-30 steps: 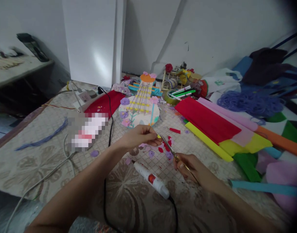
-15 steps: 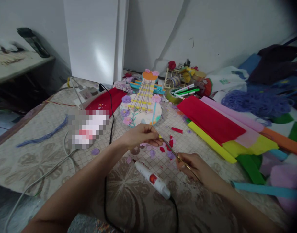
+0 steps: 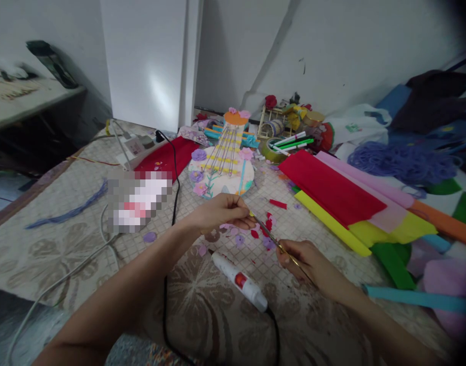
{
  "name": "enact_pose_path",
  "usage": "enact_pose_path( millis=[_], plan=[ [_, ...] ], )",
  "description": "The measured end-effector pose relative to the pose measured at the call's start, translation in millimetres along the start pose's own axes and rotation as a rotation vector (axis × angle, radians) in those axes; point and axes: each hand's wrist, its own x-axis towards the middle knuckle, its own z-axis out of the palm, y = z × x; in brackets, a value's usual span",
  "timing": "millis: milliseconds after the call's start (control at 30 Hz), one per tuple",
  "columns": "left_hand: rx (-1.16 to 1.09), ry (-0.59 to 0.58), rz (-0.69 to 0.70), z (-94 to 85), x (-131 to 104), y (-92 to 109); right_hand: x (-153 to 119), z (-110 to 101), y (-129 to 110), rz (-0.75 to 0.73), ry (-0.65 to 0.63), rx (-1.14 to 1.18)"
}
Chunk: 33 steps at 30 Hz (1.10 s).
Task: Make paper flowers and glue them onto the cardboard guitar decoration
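Observation:
My left hand (image 3: 230, 212) is closed in a pinch on a small yellow piece (image 3: 251, 214), of which only a sliver shows at the fingertips. My right hand (image 3: 297, 258) grips a slim gold-and-silver metal tool (image 3: 270, 236), whose silver tip meets the yellow piece. Below the hands lies a white corded hand tool (image 3: 238, 279) with a dark pointed tip and a red mark. Small red and purple paper petals (image 3: 239, 241) are scattered under the fingers. Just beyond stands a decorated guitar-shaped craft (image 3: 222, 173) with strings and paper flowers.
Red paper (image 3: 332, 188) and a yellow strip (image 3: 332, 223) lie at right, near purple yarn (image 3: 402, 160). Markers (image 3: 296, 142) rest in a tape roll behind. A black cable (image 3: 175, 198) crosses at left, beside a power strip (image 3: 135, 150) and a blue strand (image 3: 68, 216).

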Motion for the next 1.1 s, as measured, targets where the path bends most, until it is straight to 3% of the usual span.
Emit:
enact_pose_path(
  millis=[833, 1100],
  plan=[
    [-0.02, 0.009, 0.009, -2.9, 0.7, 0.1, 1.6, 1.0, 1.2, 0.032, 0.027, 0.017],
    [-0.039, -0.01, 0.048, -2.3, 1.0, -0.7, -1.0, 0.7, -7.1, 0.058, -0.026, 0.176]
  ],
)
